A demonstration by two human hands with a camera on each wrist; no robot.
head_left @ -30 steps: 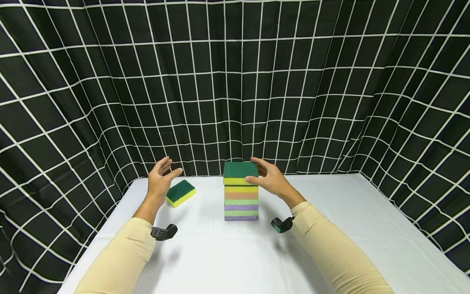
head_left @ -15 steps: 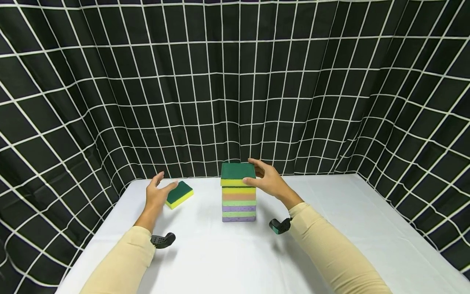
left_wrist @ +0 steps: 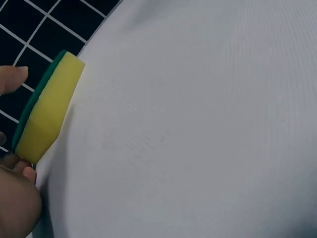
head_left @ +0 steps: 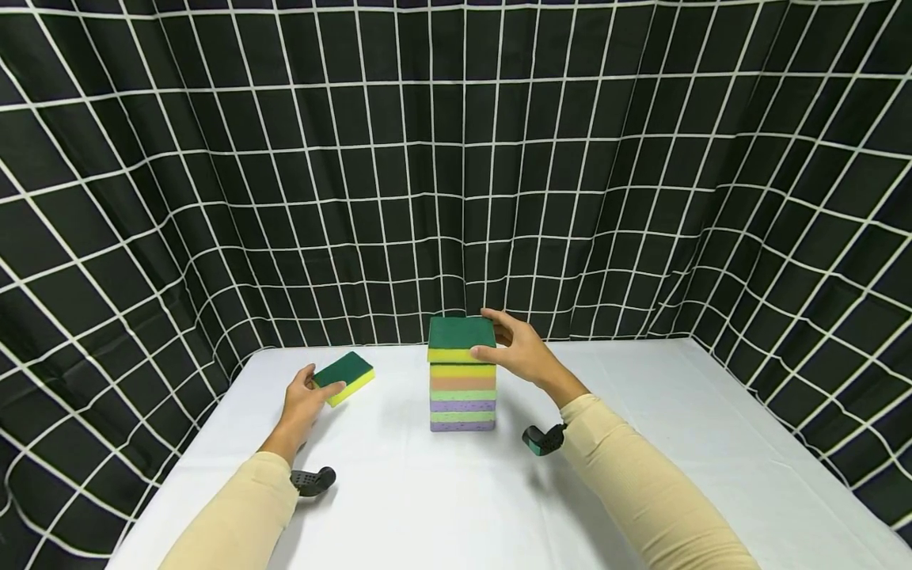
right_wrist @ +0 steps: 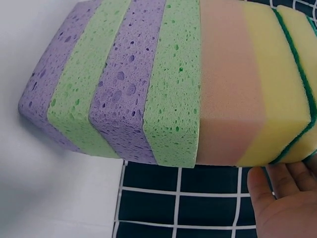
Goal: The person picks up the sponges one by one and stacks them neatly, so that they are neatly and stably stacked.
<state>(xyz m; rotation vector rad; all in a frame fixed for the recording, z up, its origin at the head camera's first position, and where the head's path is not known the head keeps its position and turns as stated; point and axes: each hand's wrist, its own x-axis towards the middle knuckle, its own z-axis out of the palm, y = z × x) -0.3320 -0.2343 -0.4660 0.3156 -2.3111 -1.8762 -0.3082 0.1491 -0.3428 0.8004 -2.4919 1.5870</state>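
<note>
In the head view, a stack of sponges (head_left: 462, 394) stands mid-table, with purple, green, orange and yellow layers. On top lies a green-and-yellow sponge (head_left: 461, 333), slightly out of line with those below. My right hand (head_left: 523, 348) holds this top sponge by its right end, thumb at the front and fingers behind. A second green-and-yellow sponge (head_left: 346, 374) rests at the left, green side up. My left hand (head_left: 302, 401) spreads around its near-left end. The left wrist view shows the thumb (left_wrist: 14, 79) apart from that sponge (left_wrist: 52, 106) and fingertips at its end.
A white cloth covers the table (head_left: 427, 507). Behind and at both sides hangs a black curtain (head_left: 456, 174) with a white grid, close behind the stack. Each wrist bears a black camera mount, such as the left one (head_left: 313, 481).
My left hand has come down and forward from above the table to the loose sponge. My right hand stays at the top sponge. The head view has shifted slightly.
</note>
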